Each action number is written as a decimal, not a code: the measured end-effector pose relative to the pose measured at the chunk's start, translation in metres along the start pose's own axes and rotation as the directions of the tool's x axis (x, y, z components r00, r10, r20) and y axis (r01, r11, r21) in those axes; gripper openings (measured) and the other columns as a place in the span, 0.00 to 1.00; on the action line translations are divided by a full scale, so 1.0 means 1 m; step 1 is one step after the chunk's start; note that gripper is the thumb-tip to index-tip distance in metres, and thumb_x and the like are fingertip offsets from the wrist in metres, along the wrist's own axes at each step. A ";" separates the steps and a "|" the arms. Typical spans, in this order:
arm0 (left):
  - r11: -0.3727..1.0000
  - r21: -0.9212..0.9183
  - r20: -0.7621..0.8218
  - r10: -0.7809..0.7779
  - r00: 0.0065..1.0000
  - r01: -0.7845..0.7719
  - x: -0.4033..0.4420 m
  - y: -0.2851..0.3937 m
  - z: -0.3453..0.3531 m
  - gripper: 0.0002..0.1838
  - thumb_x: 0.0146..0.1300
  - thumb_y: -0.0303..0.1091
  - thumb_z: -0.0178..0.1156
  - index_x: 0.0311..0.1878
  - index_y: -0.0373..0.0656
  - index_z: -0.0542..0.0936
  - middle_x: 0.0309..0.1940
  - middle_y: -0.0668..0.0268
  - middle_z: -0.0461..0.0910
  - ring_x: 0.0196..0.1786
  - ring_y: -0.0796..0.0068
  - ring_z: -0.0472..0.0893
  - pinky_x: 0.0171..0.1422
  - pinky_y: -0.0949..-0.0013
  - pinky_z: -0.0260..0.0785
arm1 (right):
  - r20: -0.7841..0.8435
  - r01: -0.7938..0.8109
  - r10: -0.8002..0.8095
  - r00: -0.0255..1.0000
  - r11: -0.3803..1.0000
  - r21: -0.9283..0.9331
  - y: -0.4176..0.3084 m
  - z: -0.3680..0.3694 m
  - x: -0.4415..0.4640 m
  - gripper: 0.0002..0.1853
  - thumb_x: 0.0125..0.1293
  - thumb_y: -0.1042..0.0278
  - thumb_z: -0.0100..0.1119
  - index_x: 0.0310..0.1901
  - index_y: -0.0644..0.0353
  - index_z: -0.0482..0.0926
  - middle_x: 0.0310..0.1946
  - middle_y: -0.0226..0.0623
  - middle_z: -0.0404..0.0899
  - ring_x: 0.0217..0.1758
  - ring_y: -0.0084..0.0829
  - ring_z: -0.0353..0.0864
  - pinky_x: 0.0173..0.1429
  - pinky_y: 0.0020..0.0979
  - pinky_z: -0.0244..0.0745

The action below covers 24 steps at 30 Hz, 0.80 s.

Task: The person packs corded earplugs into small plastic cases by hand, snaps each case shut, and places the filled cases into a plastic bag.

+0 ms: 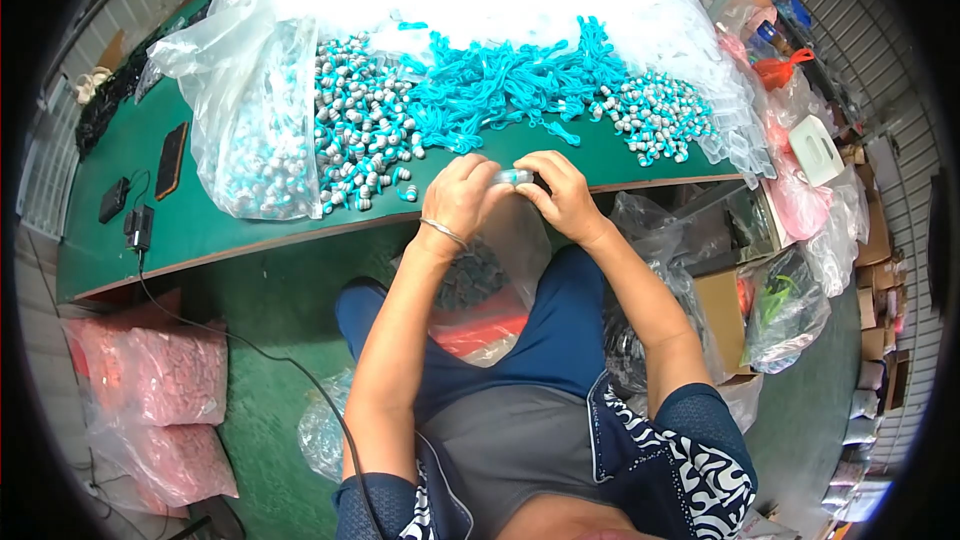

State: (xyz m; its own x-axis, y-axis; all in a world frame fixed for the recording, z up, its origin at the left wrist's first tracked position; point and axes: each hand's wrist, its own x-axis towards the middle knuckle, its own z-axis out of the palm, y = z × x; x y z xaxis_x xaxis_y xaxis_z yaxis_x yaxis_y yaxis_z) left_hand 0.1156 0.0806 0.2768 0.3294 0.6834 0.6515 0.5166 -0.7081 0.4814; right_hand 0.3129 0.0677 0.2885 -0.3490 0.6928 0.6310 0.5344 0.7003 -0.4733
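At the table's front edge, my left hand (458,202) and my right hand (567,198) pinch a small clear plastic case (513,177) between them. Something teal and grey shows inside the case; the fingers cover its ends. A silvery bracelet (443,231) circles my left wrist. Just beyond the hands lies a heap of teal cords (500,80). Small grey-and-teal barrel-shaped pieces (365,130) are piled to its left. More such pieces (655,112) lie to its right.
A clear bag (260,140) of the same pieces stands on the green table (190,240), near a phone (171,161). Clear plastic cases (735,130) spread along the back and right. A black cable (270,352) crosses my left arm. An open plastic bag (490,310) hangs between my knees.
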 end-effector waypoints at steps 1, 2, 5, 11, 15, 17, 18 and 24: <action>1.000 -0.001 -0.002 -0.015 1.000 0.015 0.000 0.000 0.000 0.15 0.53 0.36 0.69 0.41 0.40 0.80 0.38 0.59 0.79 0.41 0.55 0.80 0.45 0.57 0.74 | 0.012 -0.033 0.033 0.999 0.999 0.026 0.001 0.000 0.000 0.16 0.57 0.74 0.67 0.47 0.64 0.78 0.44 0.45 0.80 0.48 0.47 0.79 0.53 0.40 0.74; 1.000 -0.001 -0.001 -0.013 1.000 0.013 0.000 0.001 0.000 0.15 0.53 0.36 0.69 0.41 0.40 0.80 0.38 0.59 0.79 0.41 0.55 0.80 0.45 0.57 0.74 | 0.025 -0.067 0.066 0.997 0.996 0.051 0.001 0.000 0.000 0.16 0.57 0.73 0.67 0.48 0.63 0.78 0.45 0.45 0.80 0.49 0.46 0.79 0.54 0.40 0.74; 0.999 0.035 0.000 -0.019 1.000 0.019 0.002 0.003 -0.001 0.17 0.56 0.41 0.69 0.44 0.41 0.80 0.39 0.59 0.79 0.42 0.55 0.80 0.44 0.58 0.74 | 0.020 -0.073 0.072 0.997 0.995 0.071 0.000 -0.003 0.000 0.18 0.57 0.73 0.67 0.49 0.63 0.78 0.48 0.46 0.79 0.52 0.45 0.78 0.57 0.40 0.74; 0.999 0.037 0.016 -0.024 1.000 0.023 0.003 0.008 -0.005 0.22 0.54 0.45 0.70 0.45 0.39 0.80 0.40 0.59 0.80 0.44 0.55 0.80 0.47 0.58 0.73 | -0.100 -0.063 0.068 0.993 0.996 0.057 -0.008 -0.004 -0.003 0.20 0.53 0.75 0.69 0.49 0.61 0.80 0.52 0.44 0.77 0.54 0.43 0.78 0.56 0.37 0.74; 0.999 0.032 0.023 -0.024 0.999 0.023 0.004 0.008 -0.005 0.24 0.51 0.46 0.72 0.45 0.40 0.79 0.41 0.59 0.79 0.44 0.55 0.79 0.47 0.58 0.73 | -0.142 0.039 -0.047 0.989 0.997 -0.060 -0.007 -0.005 -0.013 0.20 0.49 0.77 0.68 0.47 0.59 0.81 0.50 0.43 0.76 0.53 0.45 0.76 0.56 0.41 0.73; 0.999 0.031 0.020 -0.027 0.999 0.026 0.003 0.008 -0.004 0.24 0.50 0.47 0.72 0.45 0.40 0.80 0.40 0.59 0.79 0.44 0.55 0.79 0.47 0.58 0.73 | -0.142 0.031 -0.048 0.989 0.992 -0.118 -0.010 -0.004 -0.014 0.16 0.48 0.77 0.68 0.42 0.58 0.82 0.46 0.41 0.76 0.48 0.43 0.76 0.53 0.40 0.74; 0.999 0.030 0.017 -0.027 0.999 0.027 0.003 0.007 -0.004 0.24 0.50 0.47 0.73 0.45 0.40 0.80 0.40 0.59 0.79 0.44 0.55 0.79 0.47 0.58 0.73 | -0.159 0.059 -0.081 0.984 0.989 -0.138 -0.011 -0.003 -0.012 0.14 0.49 0.77 0.68 0.40 0.58 0.83 0.42 0.38 0.77 0.45 0.40 0.76 0.49 0.39 0.73; 0.999 0.038 0.007 -0.025 1.000 0.025 0.004 0.009 -0.003 0.25 0.49 0.47 0.73 0.45 0.40 0.79 0.39 0.59 0.79 0.44 0.56 0.79 0.47 0.58 0.72 | -0.149 0.052 -0.107 0.983 0.941 -0.335 -0.018 -0.002 -0.012 0.10 0.53 0.73 0.67 0.39 0.53 0.83 0.36 0.30 0.79 0.43 0.34 0.77 0.52 0.38 0.65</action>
State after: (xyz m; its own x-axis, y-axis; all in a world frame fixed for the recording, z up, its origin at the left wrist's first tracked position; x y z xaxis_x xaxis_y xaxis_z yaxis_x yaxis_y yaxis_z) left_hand 0.1190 0.0762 0.2852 0.3216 0.7019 0.6355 0.5546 -0.6837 0.4744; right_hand 0.3088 0.0466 0.2905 -0.2859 0.5803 0.7626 0.7426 0.6371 -0.2064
